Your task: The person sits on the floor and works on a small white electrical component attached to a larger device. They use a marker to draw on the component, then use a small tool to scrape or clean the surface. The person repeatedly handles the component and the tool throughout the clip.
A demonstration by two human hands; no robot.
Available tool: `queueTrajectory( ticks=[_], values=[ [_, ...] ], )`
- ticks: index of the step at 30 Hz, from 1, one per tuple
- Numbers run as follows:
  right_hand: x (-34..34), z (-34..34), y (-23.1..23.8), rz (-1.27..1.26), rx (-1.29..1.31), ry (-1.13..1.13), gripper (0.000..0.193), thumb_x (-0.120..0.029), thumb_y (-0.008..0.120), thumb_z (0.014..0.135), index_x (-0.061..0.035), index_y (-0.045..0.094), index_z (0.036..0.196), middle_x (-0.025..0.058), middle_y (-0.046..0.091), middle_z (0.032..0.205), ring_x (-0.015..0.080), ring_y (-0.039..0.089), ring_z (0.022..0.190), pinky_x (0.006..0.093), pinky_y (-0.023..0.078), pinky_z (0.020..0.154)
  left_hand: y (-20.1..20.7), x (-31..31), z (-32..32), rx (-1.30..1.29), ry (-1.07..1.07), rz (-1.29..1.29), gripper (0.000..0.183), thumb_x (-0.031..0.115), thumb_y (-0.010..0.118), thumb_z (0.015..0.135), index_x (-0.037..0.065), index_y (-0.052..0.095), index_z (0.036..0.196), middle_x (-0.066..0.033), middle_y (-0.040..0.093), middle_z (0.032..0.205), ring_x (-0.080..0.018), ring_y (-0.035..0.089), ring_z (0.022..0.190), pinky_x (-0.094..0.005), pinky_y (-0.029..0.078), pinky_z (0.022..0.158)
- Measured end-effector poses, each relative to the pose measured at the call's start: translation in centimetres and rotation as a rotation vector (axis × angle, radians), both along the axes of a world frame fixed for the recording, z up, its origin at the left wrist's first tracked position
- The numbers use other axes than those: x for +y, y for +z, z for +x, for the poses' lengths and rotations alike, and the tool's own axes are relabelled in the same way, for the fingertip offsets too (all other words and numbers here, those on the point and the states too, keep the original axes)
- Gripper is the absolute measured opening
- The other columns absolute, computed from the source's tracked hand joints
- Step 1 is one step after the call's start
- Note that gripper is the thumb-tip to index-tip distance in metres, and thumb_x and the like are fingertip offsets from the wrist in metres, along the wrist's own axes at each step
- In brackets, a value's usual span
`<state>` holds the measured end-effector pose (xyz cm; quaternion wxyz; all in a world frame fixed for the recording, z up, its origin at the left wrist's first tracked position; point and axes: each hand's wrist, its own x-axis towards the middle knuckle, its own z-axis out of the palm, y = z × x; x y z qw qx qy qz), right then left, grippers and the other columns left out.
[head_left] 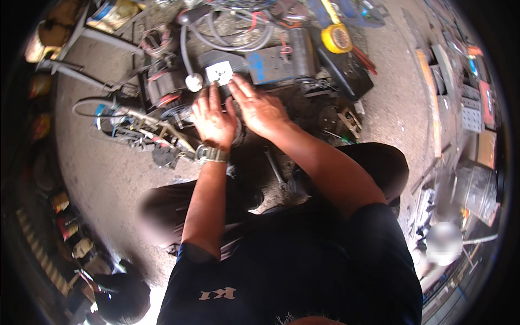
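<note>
A small white square piece [219, 72] with dark cutouts lies on a dark flat plate [208, 58]. My left hand [213, 118], with a watch on its wrist, reaches to its near edge with fingers stretched out. From the right, my right hand [261, 110] points extended fingers at the same piece, the tips at its near right corner. Neither hand visibly grips anything; the fingertips seem to touch the piece or the surface just beside it. Left of it rests the bright rounded end [193, 82] of a grey cable [184, 46].
A grey plate with blue marks [269, 65], a dark cylinder [302, 51] and a yellow tape measure [336, 38] lie right of the white piece. A motor-like tool [164, 86] and scrap metal [154, 132] are on the left. A wrench [275, 167] lies between my legs.
</note>
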<state>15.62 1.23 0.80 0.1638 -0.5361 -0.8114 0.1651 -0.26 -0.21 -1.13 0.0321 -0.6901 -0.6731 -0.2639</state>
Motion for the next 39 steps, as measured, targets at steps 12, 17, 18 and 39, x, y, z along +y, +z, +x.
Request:
queueTrajectory(
  ticks=[12,17,18,39],
  values=[
    [0.3,-0.2,0.0,0.018,0.000,0.011,0.057,-0.022,0.058,0.106,-0.0108,0.051,0.161,0.0059,0.041,0.174,0.0362,0.074,0.111,0.0501,0.061,0.100,0.2,-0.2,0.0,-0.004,0.014,-0.040,0.058,0.033,0.069,0.102,0.008,0.059,0.154,-0.0177,0.063,0.147,-0.0398,0.059,0.130,-0.0547,0.045,0.110],
    [0.4,-0.2,0.1,0.006,-0.018,0.018,0.058,-0.023,0.058,0.105,-0.0105,0.050,0.162,0.0050,0.041,0.174,0.0356,0.075,0.108,0.0495,0.063,0.096,0.4,-0.2,0.1,-0.005,0.021,-0.053,0.058,0.031,0.069,0.101,0.007,0.060,0.153,-0.0178,0.063,0.147,-0.0395,0.059,0.131,-0.0544,0.045,0.111],
    [0.3,-0.2,0.2,0.003,-0.026,0.019,0.058,-0.023,0.057,0.105,-0.0105,0.049,0.162,0.0049,0.040,0.175,0.0356,0.075,0.108,0.0495,0.063,0.096,0.4,-0.2,0.2,-0.013,0.019,-0.057,0.057,0.031,0.070,0.101,0.007,0.061,0.152,-0.0179,0.063,0.147,-0.0395,0.059,0.131,-0.0544,0.045,0.111],
    [0.3,-0.5,0.5,-0.037,-0.059,-0.001,0.064,-0.019,0.059,0.102,-0.0131,0.046,0.164,0.0012,0.038,0.176,0.0357,0.075,0.111,0.0489,0.063,0.096,0.3,-0.2,0.1,-0.054,0.030,-0.064,0.058,0.033,0.069,0.101,0.009,0.061,0.153,-0.0184,0.063,0.148,-0.0395,0.058,0.134,-0.0547,0.045,0.111]
  ],
)
